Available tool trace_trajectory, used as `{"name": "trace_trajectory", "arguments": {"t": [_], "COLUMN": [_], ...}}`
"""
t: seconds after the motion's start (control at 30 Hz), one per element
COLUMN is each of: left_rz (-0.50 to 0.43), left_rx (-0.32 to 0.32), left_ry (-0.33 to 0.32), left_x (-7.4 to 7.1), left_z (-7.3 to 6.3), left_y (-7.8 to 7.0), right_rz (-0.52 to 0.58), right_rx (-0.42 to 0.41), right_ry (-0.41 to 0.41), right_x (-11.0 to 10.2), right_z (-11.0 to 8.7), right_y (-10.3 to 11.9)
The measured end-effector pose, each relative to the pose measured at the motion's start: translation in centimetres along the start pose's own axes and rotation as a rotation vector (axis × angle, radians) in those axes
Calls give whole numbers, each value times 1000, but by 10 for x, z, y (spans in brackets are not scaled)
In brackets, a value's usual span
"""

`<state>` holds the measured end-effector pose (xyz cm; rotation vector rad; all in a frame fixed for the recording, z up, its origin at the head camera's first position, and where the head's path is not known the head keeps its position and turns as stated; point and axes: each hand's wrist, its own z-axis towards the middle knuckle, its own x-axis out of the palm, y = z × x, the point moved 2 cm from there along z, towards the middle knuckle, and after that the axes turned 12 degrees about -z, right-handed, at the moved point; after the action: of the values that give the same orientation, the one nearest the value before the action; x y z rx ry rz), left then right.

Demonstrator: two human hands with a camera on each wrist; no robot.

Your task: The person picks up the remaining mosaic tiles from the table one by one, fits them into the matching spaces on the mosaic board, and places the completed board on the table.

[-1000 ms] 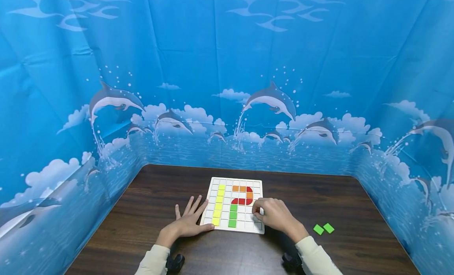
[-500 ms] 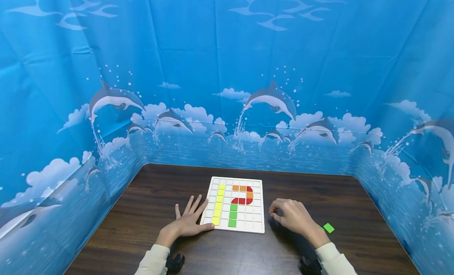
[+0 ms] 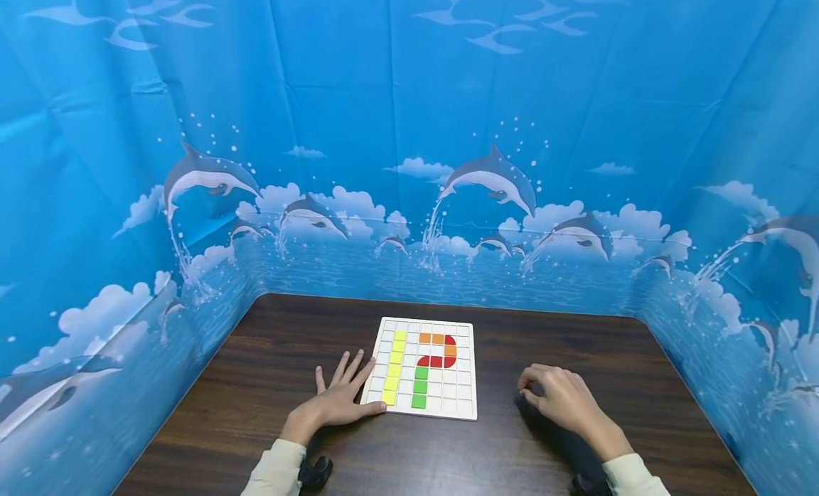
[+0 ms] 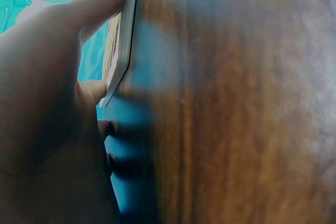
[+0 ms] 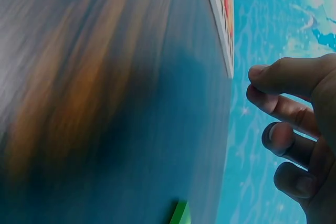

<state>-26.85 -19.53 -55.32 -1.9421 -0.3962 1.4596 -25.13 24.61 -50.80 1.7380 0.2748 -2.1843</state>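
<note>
A white gridded board (image 3: 459,400) lies on the table in the head view. On it are a column of yellow squares (image 3: 393,367), orange squares (image 3: 431,338), curved red pieces (image 3: 432,362) and a column of green squares (image 3: 419,387). My left hand (image 3: 339,399) spreads its fingers at the board's left side, its thumb on the near left corner. Right of the board, my right hand (image 3: 563,399) hovers over the table with loosely curled fingers. Nothing shows between its thumb and fingertips in the right wrist view. A green tile (image 5: 181,213) appears at that view's bottom edge.
The dark wooden table (image 3: 307,332) has rounded far corners. A blue curtain (image 3: 409,268) printed with dolphins surrounds it at the back and sides. In the head view the right hand and forearm cover the spot where loose green tiles lay.
My right hand has left the board's right edge and moved right over the table, covering the loose green tiles in the head view. The left hand and the board stay put.
</note>
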Motion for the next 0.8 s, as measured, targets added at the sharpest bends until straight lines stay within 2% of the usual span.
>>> {"name": "trace_trajectory", "arguments": {"t": [0.17,0.3,0.5,0.7,0.8], "left_rz": [46,62,30,6,13], "left_rx": [-38,-53,-31,11,9], "left_ry": [15,8,18,-2,-9], "left_x": [-4,-2,-5,0,1], "left_z": [-1,1,-2,0,2], "left_y": [-8,-4,-8,2,5], "right_rz": [-1,-15,-34,-13,-11], "right_rx": [47,79,105,145,162], "right_ry": [24,29,40,76,95], "right_x": [-2,-2,-2,-3,-3], "right_z": [-12,-22,-34,-49,-54], "right_y": [-15,-26,-41,-53,-59]}}
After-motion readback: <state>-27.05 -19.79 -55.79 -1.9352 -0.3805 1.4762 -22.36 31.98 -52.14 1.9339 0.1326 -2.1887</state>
